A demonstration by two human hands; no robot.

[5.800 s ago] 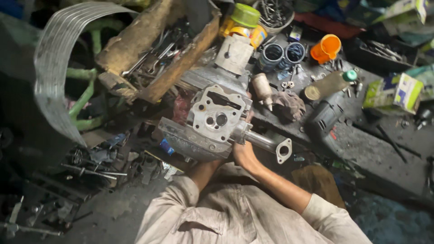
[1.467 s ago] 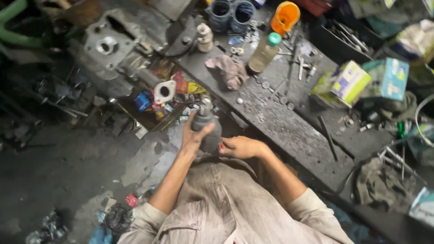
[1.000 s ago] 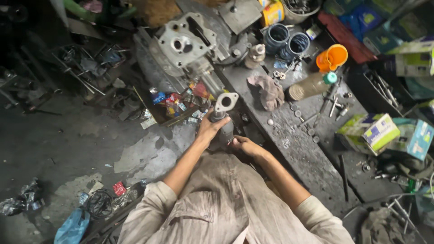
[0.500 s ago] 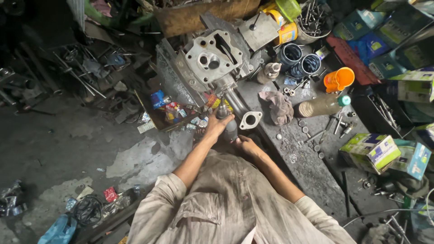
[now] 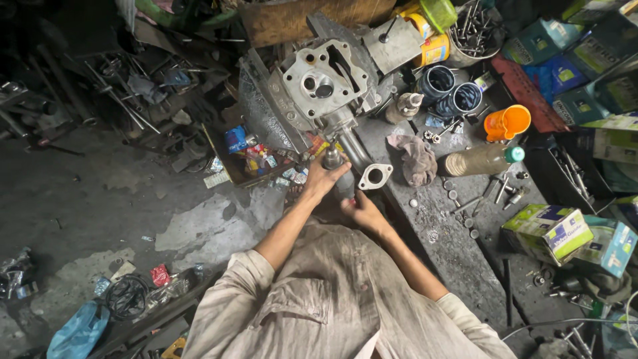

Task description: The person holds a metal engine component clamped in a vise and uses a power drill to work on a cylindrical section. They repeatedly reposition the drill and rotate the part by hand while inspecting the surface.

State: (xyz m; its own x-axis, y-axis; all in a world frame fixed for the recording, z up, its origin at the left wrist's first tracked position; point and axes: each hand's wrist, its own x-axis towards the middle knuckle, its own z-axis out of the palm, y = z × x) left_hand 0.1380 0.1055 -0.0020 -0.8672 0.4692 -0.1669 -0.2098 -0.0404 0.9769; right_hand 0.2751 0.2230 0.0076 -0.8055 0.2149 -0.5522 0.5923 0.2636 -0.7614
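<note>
Evidently both hands are closed on one small part: a dark grey metal cylinder [image 5: 337, 174], stubby and capped with a rounded knob, held upright at the near edge of the workbench [image 5: 458, 252]. The left hand [image 5: 321, 179] wraps its side from the left with the fingers curled round the upper body; the right hand [image 5: 359, 210] grips it lower down, from the near side. Neither palm is loose.

Just beyond the cylinder lies an oval flange [image 5: 375, 176] on the end of a steel pipe [image 5: 351, 141], which runs up to the large cast engine housing [image 5: 324, 81], pale aluminium with two round bores. Right of the flange sits a crumpled grey rag [image 5: 413, 158], and further right a brown bottle with a green cap [image 5: 480, 159] lying on its side, with an orange funnel [image 5: 506, 122] behind it. Loose washers [image 5: 457, 207] are scattered on the bench right of the cylinder.

The cylinder looks solid, stiff and heavy for its size, and probably oily, so it would likely slip in a light pinch. A full wrap round the barrel, with the second hand under its base, seems the surest hold; the knob on top looks too small to carry it by.
</note>
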